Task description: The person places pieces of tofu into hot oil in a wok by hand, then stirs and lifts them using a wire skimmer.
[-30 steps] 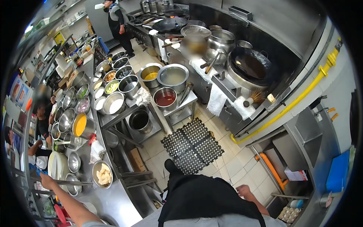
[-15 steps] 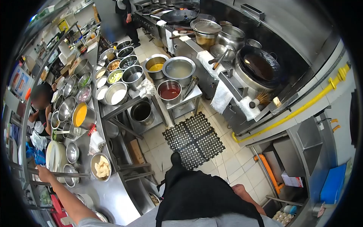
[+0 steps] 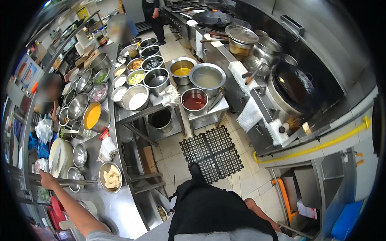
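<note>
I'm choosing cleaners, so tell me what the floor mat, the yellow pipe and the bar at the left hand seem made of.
Mat: probably rubber or plastic, dark, going by its regular pattern of holes.
Pipe: likely metal painted yellow; the coat hides what is underneath.
Bar: looks like bare metal, perhaps steel, from its grey sheen.

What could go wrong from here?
Three risks:
1. Trip: the dark shoe is at the near edge of the perforated floor mat; a toe might catch.
2. Spill: the uncovered pot of red liquid sits by the low table's walkway edge; a passing bump could slosh it.
3. Knock: the left hand is at the metal rail beside small steel bowls; a careless sweep might shift one.
</note>
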Available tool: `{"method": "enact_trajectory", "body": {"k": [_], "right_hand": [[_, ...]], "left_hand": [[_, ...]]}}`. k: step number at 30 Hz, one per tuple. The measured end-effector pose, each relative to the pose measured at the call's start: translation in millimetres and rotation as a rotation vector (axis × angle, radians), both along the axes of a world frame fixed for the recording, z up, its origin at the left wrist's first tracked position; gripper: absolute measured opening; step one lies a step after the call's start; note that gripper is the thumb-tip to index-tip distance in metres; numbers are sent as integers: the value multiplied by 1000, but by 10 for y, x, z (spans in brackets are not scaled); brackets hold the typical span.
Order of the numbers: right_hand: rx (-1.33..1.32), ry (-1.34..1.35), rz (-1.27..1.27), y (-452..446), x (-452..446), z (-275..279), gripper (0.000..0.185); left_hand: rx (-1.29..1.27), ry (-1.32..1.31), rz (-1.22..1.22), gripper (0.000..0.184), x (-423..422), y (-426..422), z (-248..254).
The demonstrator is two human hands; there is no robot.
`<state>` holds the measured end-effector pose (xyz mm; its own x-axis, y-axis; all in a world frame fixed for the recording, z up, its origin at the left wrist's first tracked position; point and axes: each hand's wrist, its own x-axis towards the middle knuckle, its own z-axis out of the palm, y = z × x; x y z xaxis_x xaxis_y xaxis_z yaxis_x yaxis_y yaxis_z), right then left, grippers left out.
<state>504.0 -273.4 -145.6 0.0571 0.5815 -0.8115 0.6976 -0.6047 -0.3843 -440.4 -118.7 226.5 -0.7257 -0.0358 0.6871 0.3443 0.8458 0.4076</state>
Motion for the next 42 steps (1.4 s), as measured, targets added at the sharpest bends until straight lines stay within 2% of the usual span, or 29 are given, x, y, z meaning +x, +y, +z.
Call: {"method": "enact_trajectory", "body": {"k": [3,4,7,8,12,13,14,15,16,17,19,21,22,23,25,26,27,29,30,31,32,33,34,35,36,38,39,41,42], "right_hand": [[77,-103,-5,703,-141,240,30],[90,-82,-84,954,-226,378,29],[152,6,-154,1633,-272,384,27],[169,40,-135,1855,-285,442,21],[70,93,-341,2554,-409,604,17],[88,47,-283,2670,-549,810,15],[55,41,-230,2755,-541,744,16],[24,33,-184,2827,-585,778,16],[19,33,-165,2878,-624,810,16],[-1,-16,-43,2947,-782,1048,16],[-16,-65,90,3072,-881,1163,16],[25,-101,269,3183,-878,1058,15],[26,-96,268,3225,-896,1025,15],[10,-88,246,3267,-906,998,19],[4,-79,196,3409,-889,788,24],[108,-106,513,3530,-805,490,30],[214,-144,818,3576,-698,357,36],[136,-164,1029,3822,-1138,883,42],[296,-146,1057,3893,-946,221,38],[223,-157,1059,4042,-1292,785,37],[337,-158,1107,4124,-1369,702,38],[332,-91,929,4192,-1613,1172,37],[401,-33,870,4243,-1713,1213,37],[476,25,816,4326,-1819,1249,39],[564,126,762,4375,-1986,1491,38],[662,325,676,4406,-2309,2141,36],[667,423,638,4399,-2421,2437,35],[726,572,665,4356,-2560,3063,36],[772,603,708,4341,-2590,3328,36]], "left_hand": [[163,-96,36,36,97,47,-29],[24,-17,-39,33,72,-5,-76],[-227,76,84,28,68,-108,-94],[-52,7,7,35,228,-66,-21],[220,244,-109,43,598,77,68],[377,186,-207,36,711,136,114],[542,136,-295,30,822,199,159],[883,-72,-424,24,925,230,219],[835,-155,-555,17,887,133,184],[834,-150,-541,17,942,106,129],[778,-32,-582,29,1210,113,-42],[599,-94,-411,38,1427,-160,-596],[404,-265,-246,37,1587,-358,-964],[298,-537,-282,37,1710,-543,-1368],[112,-786,-190,45,2214,-630,-1955],[263,-1033,-109,51,2535,-539,-1940],[411,-1185,-159,52,2713,-503,-1965],[524,-1226,-336,44,2968,-365,-1990],[542,-1138,-307,37,2953,-364,-2192],[608,-1151,-370,31,2901,-388,-2297],[528,-1108,-489,30,2743,-493,-2538],[672,-1125,-474,28,2845,-391,-2337],[818,-1133,-456,25,2963,-273,-2100],[830,-1167,-525,29,2961,-249,-2040],[798,-1148,-603,31,3139,-93,-1732],[634,-1267,-723,26,2917,-39,-1821],[196,-1150,-728,18,3055,176,-1441],[339,-1298,-927,19,3309,715,-1208],[-64,-959,-1160,19,3296,950,-1280]]}}
